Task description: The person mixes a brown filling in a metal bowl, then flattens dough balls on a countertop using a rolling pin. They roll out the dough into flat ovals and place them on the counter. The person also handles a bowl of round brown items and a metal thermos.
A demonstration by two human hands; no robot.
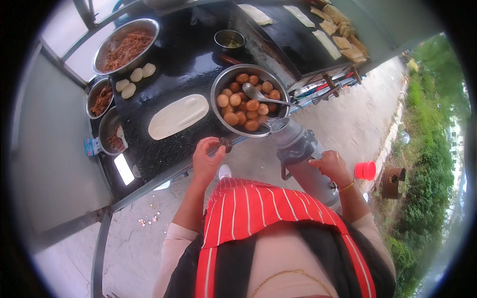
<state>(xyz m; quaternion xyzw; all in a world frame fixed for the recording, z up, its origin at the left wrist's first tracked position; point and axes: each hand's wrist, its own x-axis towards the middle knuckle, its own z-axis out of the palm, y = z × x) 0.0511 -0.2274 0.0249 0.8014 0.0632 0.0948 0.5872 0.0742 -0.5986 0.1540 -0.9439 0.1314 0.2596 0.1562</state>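
Note:
My right hand (pixel 331 167) grips a large grey translucent bottle (pixel 302 160). The bottle is tilted, and clear liquid runs from its mouth into a steel bowl (pixel 220 119). Several brown eggs (pixel 234 99) fill that bowl, and a slotted metal spoon (pixel 257 93) rests on them with its handle over the rim. Between the fingertips of my left hand (pixel 208 156) is a small dark round cap (pixel 225 145), held just off the counter's front edge. A flattened oval of dough (pixel 179 116) lies on the counter beyond that hand.
On the black counter (pixel 179 74) stand a large bowl of reddish minced filling (pixel 128 52), two smaller bowls, several dough balls (pixel 136 74) and a small steel pot (pixel 229 39). Flatbreads (pixel 328 44) lie on a griddle (pixel 283 41) at the right. A red bucket (pixel 365 170) stands on the ground.

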